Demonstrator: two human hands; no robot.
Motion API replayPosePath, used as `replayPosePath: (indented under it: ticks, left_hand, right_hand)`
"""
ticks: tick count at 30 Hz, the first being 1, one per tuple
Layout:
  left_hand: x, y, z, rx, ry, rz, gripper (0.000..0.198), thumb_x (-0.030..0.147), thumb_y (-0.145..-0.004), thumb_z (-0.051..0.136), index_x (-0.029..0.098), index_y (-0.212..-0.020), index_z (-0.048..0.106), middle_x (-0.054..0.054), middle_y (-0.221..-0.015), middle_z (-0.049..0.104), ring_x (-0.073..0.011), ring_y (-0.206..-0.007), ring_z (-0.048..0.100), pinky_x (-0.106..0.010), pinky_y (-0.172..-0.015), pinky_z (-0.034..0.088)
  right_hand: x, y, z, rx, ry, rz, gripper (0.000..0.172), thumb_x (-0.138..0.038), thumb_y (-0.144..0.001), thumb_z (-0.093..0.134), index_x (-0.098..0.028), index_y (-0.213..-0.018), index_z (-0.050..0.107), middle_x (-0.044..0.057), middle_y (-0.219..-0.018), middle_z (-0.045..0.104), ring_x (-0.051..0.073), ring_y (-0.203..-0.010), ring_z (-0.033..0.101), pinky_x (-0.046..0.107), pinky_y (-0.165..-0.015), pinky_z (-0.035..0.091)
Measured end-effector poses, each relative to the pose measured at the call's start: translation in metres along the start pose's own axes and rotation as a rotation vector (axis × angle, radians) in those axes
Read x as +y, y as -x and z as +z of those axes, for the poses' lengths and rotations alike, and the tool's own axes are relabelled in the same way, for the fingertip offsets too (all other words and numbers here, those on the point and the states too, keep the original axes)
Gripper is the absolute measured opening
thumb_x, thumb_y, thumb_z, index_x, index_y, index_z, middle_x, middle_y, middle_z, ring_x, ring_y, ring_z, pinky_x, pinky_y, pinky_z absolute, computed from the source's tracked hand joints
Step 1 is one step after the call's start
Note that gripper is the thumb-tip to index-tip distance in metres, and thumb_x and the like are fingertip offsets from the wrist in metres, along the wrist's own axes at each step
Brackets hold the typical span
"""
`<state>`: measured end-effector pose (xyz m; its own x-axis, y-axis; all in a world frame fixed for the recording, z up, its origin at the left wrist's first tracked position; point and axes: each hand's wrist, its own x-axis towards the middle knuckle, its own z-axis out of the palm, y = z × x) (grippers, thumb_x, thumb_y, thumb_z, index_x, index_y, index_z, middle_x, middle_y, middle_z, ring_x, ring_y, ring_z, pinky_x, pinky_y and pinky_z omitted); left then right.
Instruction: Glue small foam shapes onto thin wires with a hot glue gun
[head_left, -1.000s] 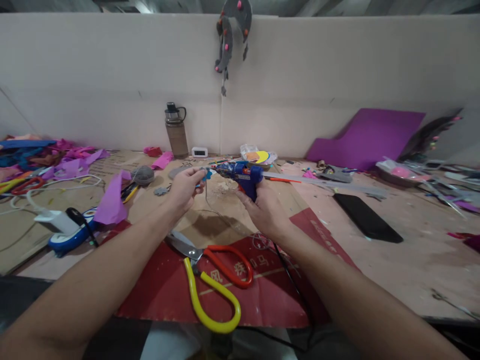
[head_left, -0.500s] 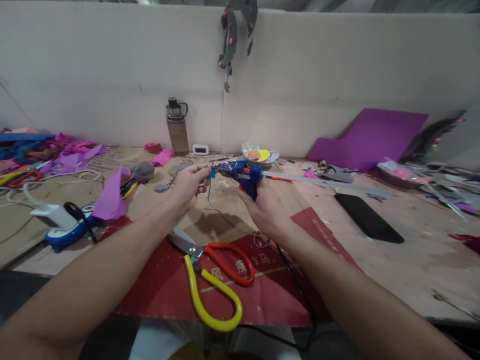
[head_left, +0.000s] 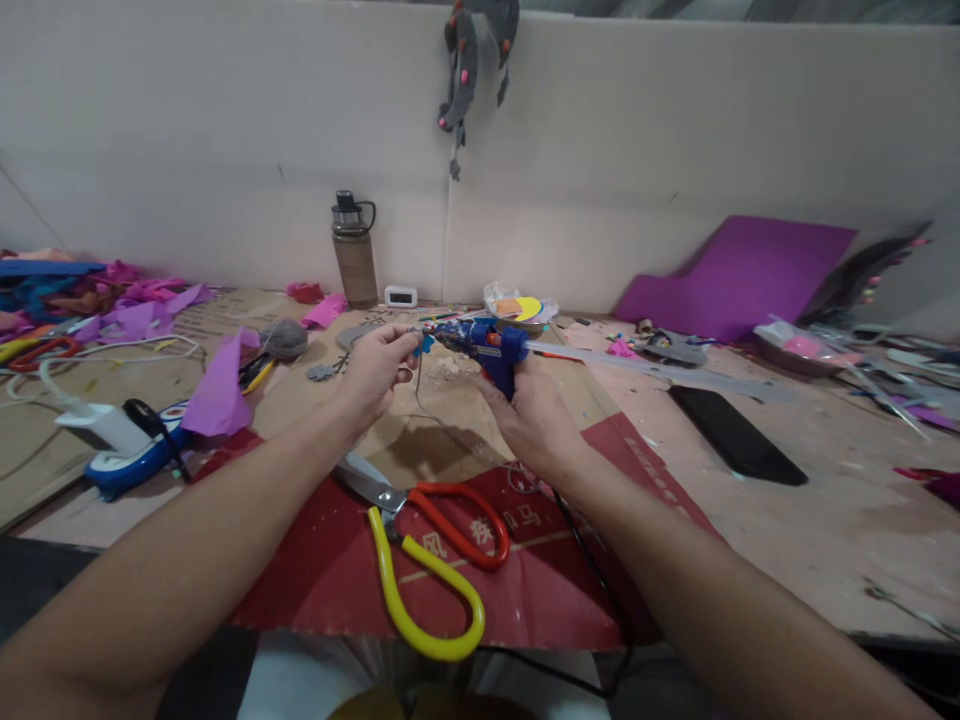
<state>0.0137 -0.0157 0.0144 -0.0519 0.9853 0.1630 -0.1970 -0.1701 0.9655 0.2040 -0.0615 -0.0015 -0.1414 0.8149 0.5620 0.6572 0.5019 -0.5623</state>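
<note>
My right hand [head_left: 536, 415] is wrapped round the handle of a blue glue gun [head_left: 491, 345], its nozzle pointing left. A long clear glue stick [head_left: 600, 356] sticks out of its back end. The fingers of my left hand [head_left: 381, 365] pinch a small blue piece [head_left: 424, 343], right by the nozzle; its exact shape is too small to tell. A thin grey cord [head_left: 418, 390] hangs below that piece and trails over the cardboard. Scissors [head_left: 386, 498] with one red and one yellow handle lie below my hands.
Red-printed cardboard [head_left: 315, 570] covers the table front. A black phone [head_left: 737, 435] lies at right, a blue power strip [head_left: 124, 470] with a white plug at left. A bottle [head_left: 355, 255], a grey yarn ball [head_left: 285, 339] and a purple sheet [head_left: 739, 280] are farther back.
The glue gun's nozzle and the blue piece have stayed close together, with only slight shifts of my hands. The view has moved a little.
</note>
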Motion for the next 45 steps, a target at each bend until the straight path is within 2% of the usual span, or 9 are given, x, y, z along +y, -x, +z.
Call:
replayPosePath:
  ticks: [5, 10, 18, 28, 34, 41, 43, 45]
  left_hand:
    - [0.001, 0.002, 0.002, 0.007, -0.011, -0.004, 0.018, 0.022, -0.062, 0.071, 0.014, -0.071, 0.058, 0.003, -0.065, 0.05, -0.0044, -0.048, 0.043, -0.017, -0.039, 0.022]
    - [0.0, -0.001, 0.0, 0.009, 0.014, -0.007, 0.018, 0.023, -0.063, 0.072, 0.015, -0.069, 0.057, 0.004, -0.064, 0.05, -0.004, -0.047, 0.041, -0.016, -0.038, 0.02]
    - [0.001, 0.0, 0.0, 0.004, 0.013, -0.022, 0.019, 0.023, -0.063, 0.072, 0.015, -0.068, 0.055, 0.004, -0.063, 0.048, -0.0038, -0.047, 0.041, -0.016, -0.038, 0.02]
    - [0.002, 0.001, 0.001, 0.023, -0.012, -0.03, 0.016, 0.022, -0.064, 0.07, 0.015, -0.067, 0.056, 0.004, -0.063, 0.048, -0.0046, -0.049, 0.041, -0.017, -0.039, 0.021]
    - [0.002, 0.003, 0.003, 0.036, -0.008, -0.042, 0.017, 0.021, -0.063, 0.071, 0.015, -0.065, 0.055, 0.004, -0.062, 0.047, -0.0046, -0.049, 0.04, -0.016, -0.038, 0.02]
    - [0.002, 0.0, 0.001, 0.038, 0.029, -0.042, 0.018, 0.02, -0.063, 0.071, 0.016, -0.064, 0.054, 0.003, -0.061, 0.046, -0.0043, -0.048, 0.041, -0.016, -0.038, 0.019]
    - [0.0, -0.003, -0.003, 0.042, 0.034, -0.033, 0.019, 0.021, -0.064, 0.072, 0.016, -0.064, 0.053, 0.003, -0.062, 0.047, -0.0048, -0.049, 0.042, -0.017, -0.039, 0.021]
    - [-0.005, -0.007, -0.007, 0.039, 0.016, -0.009, 0.018, 0.023, -0.066, 0.072, 0.017, -0.066, 0.055, 0.002, -0.064, 0.05, -0.0055, -0.05, 0.043, -0.018, -0.041, 0.023]
  right_hand:
    - [0.0, 0.001, 0.002, -0.009, 0.005, 0.004, 0.041, -0.034, -0.089, 0.049, -0.014, -0.124, 0.053, 0.019, -0.106, 0.068, 0.033, -0.096, 0.064, 0.047, -0.082, 0.05]
    - [0.0, 0.001, 0.002, 0.012, -0.018, -0.007, 0.039, -0.033, -0.089, 0.05, -0.017, -0.124, 0.054, 0.017, -0.109, 0.067, 0.032, -0.099, 0.064, 0.047, -0.086, 0.049]
    - [-0.001, 0.001, 0.001, 0.026, -0.003, -0.002, 0.039, -0.035, -0.089, 0.05, -0.014, -0.122, 0.055, 0.02, -0.114, 0.065, 0.034, -0.102, 0.063, 0.05, -0.089, 0.049]
    - [-0.004, 0.002, 0.001, 0.004, 0.026, 0.02, 0.037, -0.034, -0.09, 0.049, -0.016, -0.122, 0.055, 0.016, -0.103, 0.068, 0.034, -0.107, 0.062, 0.05, -0.093, 0.047]
    - [-0.003, 0.002, 0.001, 0.01, 0.018, 0.016, 0.038, -0.034, -0.09, 0.049, -0.016, -0.123, 0.054, 0.016, -0.101, 0.069, 0.033, -0.1, 0.064, 0.048, -0.088, 0.049]
    - [-0.004, 0.002, 0.002, 0.049, -0.068, 0.004, 0.035, -0.033, -0.087, 0.053, -0.016, -0.118, 0.056, 0.017, -0.109, 0.067, 0.03, -0.098, 0.063, 0.046, -0.086, 0.05]
    - [-0.003, 0.0, 0.001, 0.065, -0.174, 0.046, 0.03, -0.034, -0.086, 0.055, -0.018, -0.11, 0.057, 0.013, -0.102, 0.067, 0.026, -0.089, 0.064, 0.041, -0.079, 0.052]
    - [-0.001, -0.002, 0.0, 0.033, -0.297, 0.155, 0.022, -0.034, -0.083, 0.056, -0.019, -0.1, 0.057, 0.007, -0.087, 0.067, 0.021, -0.071, 0.062, 0.036, -0.065, 0.052]
